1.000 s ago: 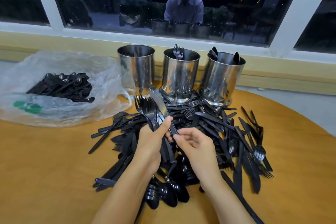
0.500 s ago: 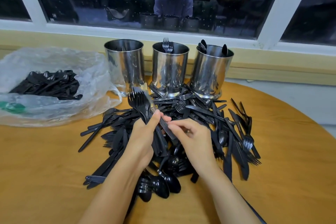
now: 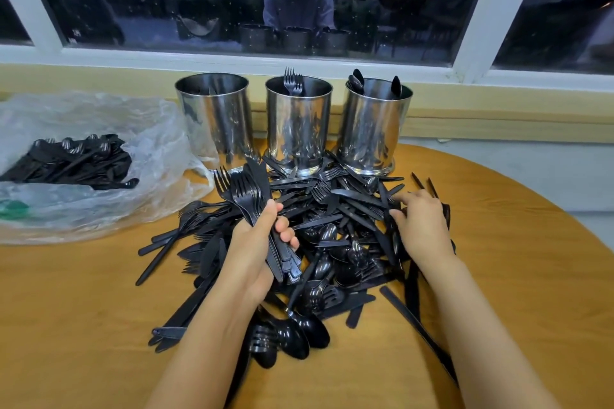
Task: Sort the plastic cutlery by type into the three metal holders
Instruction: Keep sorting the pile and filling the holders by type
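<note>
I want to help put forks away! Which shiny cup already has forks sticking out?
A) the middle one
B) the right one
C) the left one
A: forks poke up above the rim of the middle cup, while the right cup shows spoons instead.

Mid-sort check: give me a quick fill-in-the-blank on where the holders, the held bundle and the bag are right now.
The holder with forks stands in the ____ of the row.
The holder with spoons stands at the row's ____ end.
The fork bundle is in the grip of the ____ hand.
The plastic bag lies ____ of the row.
Missing words: middle; right; left; left.
</note>
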`<state>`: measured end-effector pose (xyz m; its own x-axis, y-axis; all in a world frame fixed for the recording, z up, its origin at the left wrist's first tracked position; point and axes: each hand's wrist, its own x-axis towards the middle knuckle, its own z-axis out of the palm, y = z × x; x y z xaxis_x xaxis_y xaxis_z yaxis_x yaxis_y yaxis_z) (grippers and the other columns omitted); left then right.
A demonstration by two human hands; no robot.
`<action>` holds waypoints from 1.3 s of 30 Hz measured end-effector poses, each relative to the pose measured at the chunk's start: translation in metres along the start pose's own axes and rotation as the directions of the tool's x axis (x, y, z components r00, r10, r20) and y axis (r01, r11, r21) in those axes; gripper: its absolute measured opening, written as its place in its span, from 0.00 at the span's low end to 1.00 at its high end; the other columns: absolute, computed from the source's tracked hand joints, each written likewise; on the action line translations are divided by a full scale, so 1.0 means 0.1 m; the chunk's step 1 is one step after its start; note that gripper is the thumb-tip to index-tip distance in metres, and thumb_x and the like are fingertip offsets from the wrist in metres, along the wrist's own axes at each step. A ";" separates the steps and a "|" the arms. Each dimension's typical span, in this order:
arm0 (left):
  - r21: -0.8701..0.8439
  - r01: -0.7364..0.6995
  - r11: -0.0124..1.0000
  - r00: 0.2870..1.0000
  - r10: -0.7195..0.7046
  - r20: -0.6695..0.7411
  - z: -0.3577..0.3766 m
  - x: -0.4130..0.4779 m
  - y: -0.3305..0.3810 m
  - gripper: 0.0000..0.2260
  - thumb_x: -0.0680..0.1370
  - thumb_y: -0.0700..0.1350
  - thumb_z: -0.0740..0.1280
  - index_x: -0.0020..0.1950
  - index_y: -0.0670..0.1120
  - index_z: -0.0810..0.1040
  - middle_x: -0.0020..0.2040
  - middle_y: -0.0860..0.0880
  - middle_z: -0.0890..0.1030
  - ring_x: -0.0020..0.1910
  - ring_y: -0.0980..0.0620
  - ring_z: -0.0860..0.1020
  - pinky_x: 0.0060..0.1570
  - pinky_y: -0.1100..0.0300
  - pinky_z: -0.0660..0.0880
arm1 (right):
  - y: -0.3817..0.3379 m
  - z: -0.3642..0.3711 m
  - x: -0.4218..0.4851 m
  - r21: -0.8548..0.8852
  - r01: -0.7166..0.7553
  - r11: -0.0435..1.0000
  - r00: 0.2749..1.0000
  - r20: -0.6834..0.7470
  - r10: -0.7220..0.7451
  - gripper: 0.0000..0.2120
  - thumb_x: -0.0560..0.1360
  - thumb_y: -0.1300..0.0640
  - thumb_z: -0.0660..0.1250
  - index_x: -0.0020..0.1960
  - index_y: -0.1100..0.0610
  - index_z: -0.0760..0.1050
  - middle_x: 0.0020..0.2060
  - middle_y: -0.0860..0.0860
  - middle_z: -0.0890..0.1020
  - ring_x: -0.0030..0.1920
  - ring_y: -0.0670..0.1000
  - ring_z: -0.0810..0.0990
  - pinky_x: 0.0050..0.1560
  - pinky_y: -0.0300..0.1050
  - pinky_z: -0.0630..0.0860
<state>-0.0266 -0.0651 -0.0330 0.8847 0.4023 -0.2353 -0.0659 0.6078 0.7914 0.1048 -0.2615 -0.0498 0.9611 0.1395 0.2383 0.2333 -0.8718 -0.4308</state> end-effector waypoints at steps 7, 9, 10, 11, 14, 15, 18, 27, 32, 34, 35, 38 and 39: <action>0.010 0.012 1.000 1.000 -0.011 -0.026 -0.03 0.03 0.01 0.08 0.83 0.45 0.60 0.54 0.40 0.72 0.30 0.50 0.68 0.27 0.54 0.68 0.32 0.60 0.73 | -0.03 0.04 0.00 -0.061 -0.013 0.998 0.999 -0.036 0.011 0.07 0.78 0.56 0.67 0.55 0.55 0.79 0.51 0.53 0.81 0.60 0.57 0.71 0.46 0.50 0.73; 0.024 0.008 1.000 1.000 -0.007 -0.030 -0.02 0.02 -0.01 0.08 0.83 0.45 0.60 0.54 0.40 0.73 0.30 0.50 0.69 0.27 0.54 0.68 0.34 0.59 0.73 | -0.03 0.05 0.00 -0.065 0.017 0.998 0.996 -0.081 -0.023 0.06 0.78 0.55 0.68 0.53 0.54 0.80 0.50 0.52 0.82 0.59 0.58 0.71 0.49 0.51 0.72; 0.034 0.005 0.999 0.999 -0.004 -0.032 -0.02 0.02 -0.01 0.08 0.83 0.45 0.60 0.54 0.40 0.74 0.29 0.51 0.69 0.27 0.54 0.68 0.35 0.58 0.73 | -0.04 0.05 -0.02 -0.068 0.043 0.997 0.989 -0.139 -0.052 0.05 0.77 0.55 0.69 0.52 0.53 0.80 0.50 0.51 0.82 0.58 0.58 0.71 0.51 0.52 0.70; 0.044 0.002 0.999 0.999 -0.001 -0.034 -0.01 0.02 -0.01 0.08 0.83 0.45 0.61 0.54 0.40 0.74 0.30 0.51 0.69 0.27 0.54 0.69 0.36 0.58 0.73 | -0.06 0.05 -0.03 -0.059 0.072 0.996 0.973 -0.215 -0.084 0.05 0.76 0.54 0.70 0.52 0.52 0.81 0.50 0.50 0.82 0.56 0.57 0.71 0.51 0.52 0.68; 0.045 0.000 0.999 0.999 0.002 -0.033 0.00 0.02 -0.02 0.08 0.83 0.45 0.61 0.50 0.41 0.74 0.30 0.50 0.71 0.28 0.54 0.71 0.36 0.58 0.75 | -0.22 -0.03 -0.11 0.179 0.156 0.971 0.926 -0.369 -0.081 0.04 0.75 0.52 0.71 0.48 0.51 0.81 0.41 0.45 0.81 0.48 0.47 0.74 0.46 0.42 0.68; 0.045 -0.003 0.999 1.000 0.005 -0.030 0.00 0.02 -0.03 0.08 0.83 0.45 0.61 0.49 0.41 0.73 0.31 0.50 0.73 0.29 0.54 0.73 0.38 0.58 0.77 | -0.32 -0.08 -0.15 0.374 0.158 0.914 0.949 -0.314 -0.035 0.03 0.75 0.52 0.72 0.46 0.51 0.80 0.37 0.44 0.81 0.42 0.42 0.74 0.42 0.36 0.69; 0.065 -0.038 0.997 0.999 0.040 -0.036 0.01 0.02 -0.05 0.07 0.83 0.45 0.61 0.52 0.41 0.74 0.38 0.46 0.84 0.39 0.50 0.83 0.48 0.54 0.80 | -0.63 -0.17 -0.32 0.758 -0.004 0.652 0.995 0.070 -0.074 0.04 0.73 0.55 0.73 0.43 0.55 0.81 0.30 0.46 0.79 0.31 0.38 0.74 0.32 0.29 0.70; 0.204 -0.049 0.978 0.997 0.059 -0.044 -0.01 -0.01 -0.04 0.14 0.83 0.46 0.61 0.55 0.37 0.80 0.48 0.40 0.85 0.45 0.46 0.85 0.39 0.55 0.82 | -0.86 0.06 -0.58 0.732 -0.010 0.681 0.907 0.294 -0.303 0.11 0.70 0.55 0.76 0.34 0.55 0.76 0.25 0.46 0.77 0.24 0.42 0.74 0.25 0.34 0.68; 0.266 -0.078 0.961 0.996 0.084 -0.012 0.00 -0.03 -0.06 0.11 0.82 0.45 0.63 0.51 0.38 0.81 0.44 0.43 0.86 0.48 0.44 0.84 0.51 0.48 0.80 | -0.81 0.02 -0.57 0.747 0.000 0.665 0.874 0.323 -0.362 0.10 0.71 0.56 0.75 0.34 0.55 0.76 0.22 0.42 0.76 0.47 0.43 0.84 0.30 0.38 0.75; 0.224 -0.089 0.971 0.995 0.095 -0.019 0.02 -0.02 -0.06 0.09 0.82 0.43 0.63 0.49 0.38 0.79 0.40 0.45 0.85 0.42 0.48 0.84 0.51 0.49 0.80 | -0.77 -0.04 -0.53 0.732 0.024 0.681 0.882 0.305 -0.359 0.08 0.71 0.54 0.74 0.38 0.56 0.80 0.25 0.44 0.78 0.34 0.46 0.81 0.40 0.42 0.79; 0.180 -0.092 0.979 0.995 0.099 -0.030 0.02 -0.01 -0.05 0.08 0.82 0.41 0.63 0.47 0.38 0.78 0.38 0.47 0.84 0.38 0.50 0.83 0.50 0.51 0.80 | -0.72 -0.05 -0.48 0.722 0.034 0.691 0.907 0.268 -0.325 0.06 0.72 0.53 0.74 0.39 0.55 0.81 0.28 0.46 0.80 0.30 0.45 0.78 0.40 0.40 0.78; 0.074 -0.072 0.995 0.997 0.075 -0.032 0.00 0.01 -0.03 0.09 0.83 0.41 0.61 0.43 0.41 0.74 0.34 0.49 0.77 0.30 0.54 0.75 0.43 0.56 0.77 | -0.46 -0.04 -0.27 0.611 0.072 0.788 0.989 0.058 -0.135 0.03 0.74 0.56 0.71 0.42 0.52 0.81 0.35 0.46 0.81 0.32 0.41 0.77 0.37 0.32 0.74; 0.074 -0.063 0.995 0.998 0.065 -0.023 -0.01 0.02 -0.03 0.10 0.83 0.43 0.61 0.43 0.42 0.73 0.33 0.50 0.74 0.30 0.54 0.72 0.40 0.57 0.76 | -0.37 -0.03 -0.21 0.543 0.082 0.836 0.996 -0.015 -0.088 0.03 0.75 0.58 0.71 0.43 0.51 0.79 0.36 0.45 0.80 0.34 0.41 0.77 0.39 0.32 0.75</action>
<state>-0.0251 -0.0650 -0.0363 0.8678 0.4567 -0.1960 -0.0877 0.5289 0.8441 0.0755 -0.2335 -0.0358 0.9346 0.2086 0.2882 0.3539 -0.4626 -0.8129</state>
